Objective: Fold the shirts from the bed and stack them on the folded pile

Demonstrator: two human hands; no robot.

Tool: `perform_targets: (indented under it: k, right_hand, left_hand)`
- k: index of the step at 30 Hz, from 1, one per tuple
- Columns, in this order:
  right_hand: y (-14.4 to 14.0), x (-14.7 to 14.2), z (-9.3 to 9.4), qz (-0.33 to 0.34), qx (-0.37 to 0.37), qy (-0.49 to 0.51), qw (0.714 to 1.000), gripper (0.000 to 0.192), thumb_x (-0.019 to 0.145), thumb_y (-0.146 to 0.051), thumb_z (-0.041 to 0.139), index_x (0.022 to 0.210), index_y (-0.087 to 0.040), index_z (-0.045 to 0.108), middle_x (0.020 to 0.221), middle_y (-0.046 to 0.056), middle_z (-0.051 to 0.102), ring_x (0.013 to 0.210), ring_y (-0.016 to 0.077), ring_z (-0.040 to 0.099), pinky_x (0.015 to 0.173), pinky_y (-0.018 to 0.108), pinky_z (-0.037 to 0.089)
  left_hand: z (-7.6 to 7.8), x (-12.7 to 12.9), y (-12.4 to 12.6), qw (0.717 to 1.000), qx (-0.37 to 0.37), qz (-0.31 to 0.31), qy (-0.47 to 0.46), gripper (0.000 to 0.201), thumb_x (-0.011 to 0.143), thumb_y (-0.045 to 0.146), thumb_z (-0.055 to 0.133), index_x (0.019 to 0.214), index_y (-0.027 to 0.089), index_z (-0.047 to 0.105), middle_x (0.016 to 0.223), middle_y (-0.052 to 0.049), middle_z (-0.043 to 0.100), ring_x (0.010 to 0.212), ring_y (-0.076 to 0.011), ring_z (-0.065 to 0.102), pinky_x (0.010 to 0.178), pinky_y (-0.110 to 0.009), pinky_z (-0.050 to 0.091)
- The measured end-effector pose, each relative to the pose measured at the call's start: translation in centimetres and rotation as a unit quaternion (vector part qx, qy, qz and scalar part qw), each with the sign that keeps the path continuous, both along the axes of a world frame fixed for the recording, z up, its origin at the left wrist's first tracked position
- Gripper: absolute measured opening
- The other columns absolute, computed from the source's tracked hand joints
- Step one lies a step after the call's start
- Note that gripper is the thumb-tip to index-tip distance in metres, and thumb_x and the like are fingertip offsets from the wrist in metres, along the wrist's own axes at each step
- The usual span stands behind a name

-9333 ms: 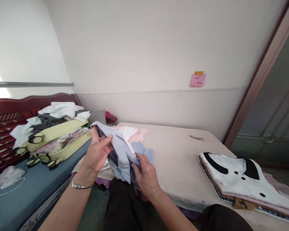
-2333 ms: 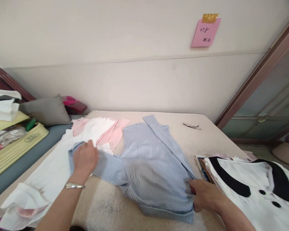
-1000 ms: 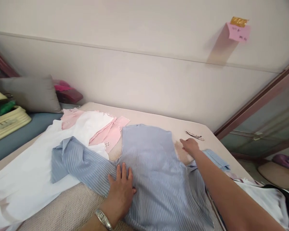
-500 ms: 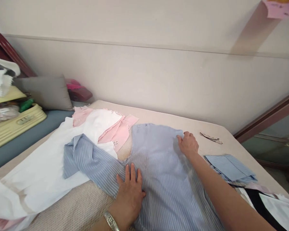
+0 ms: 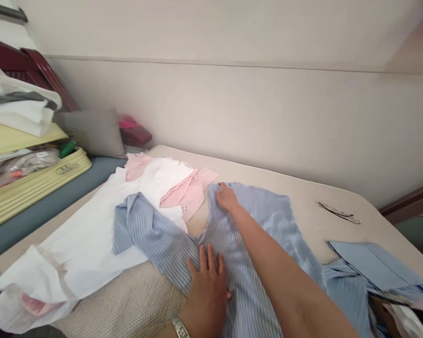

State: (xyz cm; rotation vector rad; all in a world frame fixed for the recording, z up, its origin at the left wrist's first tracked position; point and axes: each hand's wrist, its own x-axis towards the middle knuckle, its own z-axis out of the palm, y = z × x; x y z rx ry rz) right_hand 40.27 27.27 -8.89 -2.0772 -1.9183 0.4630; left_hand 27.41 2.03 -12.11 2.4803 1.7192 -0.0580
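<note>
A blue striped garment [image 5: 264,211] is spread across the bed, its straight edge toward the wall and a sleeve-like part [image 5: 162,239] reaching left. My left hand [image 5: 207,286] lies flat on it with fingers spread, near where that part joins the body. At the garment's far left corner, my right hand [image 5: 227,197] pinches the edge between thumb and fingers. The right forearm crosses over the cloth and hides some of it. Under the sleeve-like part lies a white garment [image 5: 84,239], with pink eyelet-trimmed cloth [image 5: 190,192] at its far end.
Glasses [image 5: 339,212] lie on the bed at the right, beyond a folded blue cloth [image 5: 380,265]. An open yellow suitcase [image 5: 38,188] full of things stands at the left, before a grey cushion [image 5: 95,134]. The wall [image 5: 254,112] bounds the far side.
My right hand has moved left along the garment's far edge, from its right corner to its left corner. My left hand stays flat on the cloth. The view has turned left.
</note>
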Motion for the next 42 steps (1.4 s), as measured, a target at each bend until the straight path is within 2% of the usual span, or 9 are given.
perform_targets:
  k: [5,10,16,20,23,26,29,35,42]
  right_hand:
    - [5.7,-0.7,-0.4,0.021,-0.047,0.015,0.999,0.027,0.100,-0.035,0.058,0.117,-0.015,0.065,0.116,0.012,0.069,0.109,0.0242,0.064,0.095,0.041,0.050]
    - [7.3,-2.2,-0.1,0.032,-0.054,0.053,0.997,0.027,0.102,-0.035,0.053,0.110,-0.013,0.065,0.102,0.007,0.071,0.089,0.0173,0.068,0.084,0.035,0.054]
    - [1.7,-2.7,-0.1,0.033,0.031,0.066,0.997,0.035,0.105,-0.030,0.036,0.131,-0.012,0.052,0.120,0.015,0.069,0.111,0.0211,0.064,0.095,0.031,0.045]
    - [-4.2,-2.7,-2.3,0.055,0.079,0.011,0.995,0.052,0.105,-0.046,0.034,0.146,-0.015,0.045,0.151,0.018,0.050,0.142,0.0293,0.041,0.116,0.044,0.029]
    - [-6.2,-3.5,-3.4,0.112,0.063,-0.074,0.989,0.066,0.103,-0.057,0.035,0.156,-0.018,0.035,0.167,0.012,0.025,0.154,0.0319,0.017,0.122,0.054,0.012]
    - [-6.6,-3.3,-2.9,0.138,0.011,-0.071,0.988,0.067,0.104,-0.061,0.025,0.158,-0.023,0.034,0.168,0.009,0.025,0.154,0.0306,0.018,0.122,0.054,0.016]
    - [-7.8,-0.4,-2.4,0.109,0.038,-0.052,0.992,0.068,0.104,-0.061,0.016,0.156,-0.024,0.038,0.165,0.008,0.033,0.153,0.0280,0.023,0.121,0.049,0.021]
    - [-10.2,11.8,-4.4,-0.154,0.019,-0.144,0.977,0.081,0.099,-0.068,0.021,0.160,-0.015,0.029,0.168,0.017,0.020,0.154,0.0351,0.016,0.121,0.058,0.015]
    - [-5.9,18.4,-4.3,-0.134,-0.035,-0.163,0.977,0.084,0.097,-0.072,0.014,0.159,-0.018,0.031,0.166,0.015,0.025,0.153,0.0326,0.019,0.121,0.059,0.017]
  left_hand:
    - [1.3,-0.3,0.1,0.999,-0.046,-0.003,-0.022,0.078,0.089,0.057,0.064,0.156,0.024,0.042,0.164,-0.023,0.026,0.151,-0.0468,0.021,0.109,-0.080,0.030]
    - [1.9,-0.4,-0.1,0.999,-0.034,0.007,-0.032,0.071,0.091,0.052,0.063,0.153,0.022,0.046,0.164,-0.023,0.028,0.151,-0.0468,0.022,0.109,-0.079,0.032]
    - [2.9,-1.2,-0.5,0.999,-0.033,0.009,-0.014,0.059,0.096,0.039,0.057,0.148,0.010,0.053,0.156,-0.030,0.037,0.146,-0.0503,0.032,0.108,-0.074,0.037]
    - [3.8,-1.9,-0.1,0.999,0.003,-0.022,-0.038,0.062,0.096,0.040,0.058,0.150,0.010,0.049,0.160,-0.029,0.031,0.148,-0.0492,0.030,0.111,-0.072,0.036]
    - [4.5,-1.9,0.2,0.999,-0.029,-0.014,-0.005,0.061,0.095,0.039,0.060,0.148,0.009,0.051,0.156,-0.032,0.037,0.142,-0.0525,0.037,0.099,-0.073,0.045]
    - [5.1,-2.0,0.3,0.999,-0.029,-0.008,0.025,0.050,0.096,0.028,0.057,0.141,0.007,0.058,0.149,-0.033,0.045,0.135,-0.0521,0.047,0.090,-0.066,0.053]
    - [5.1,-2.3,0.1,0.999,-0.017,-0.011,0.032,0.048,0.096,0.024,0.056,0.141,0.008,0.058,0.150,-0.032,0.046,0.134,-0.0508,0.049,0.088,-0.062,0.055]
    - [3.9,-2.2,-0.2,0.999,-0.018,-0.009,0.049,0.064,0.089,0.037,0.069,0.146,0.012,0.054,0.156,-0.029,0.039,0.138,-0.0534,0.042,0.087,-0.061,0.055]
    - [3.4,-1.2,-0.1,0.997,-0.030,0.005,0.067,0.073,0.081,0.039,0.077,0.146,0.015,0.054,0.157,-0.030,0.038,0.138,-0.0558,0.041,0.085,-0.062,0.055]
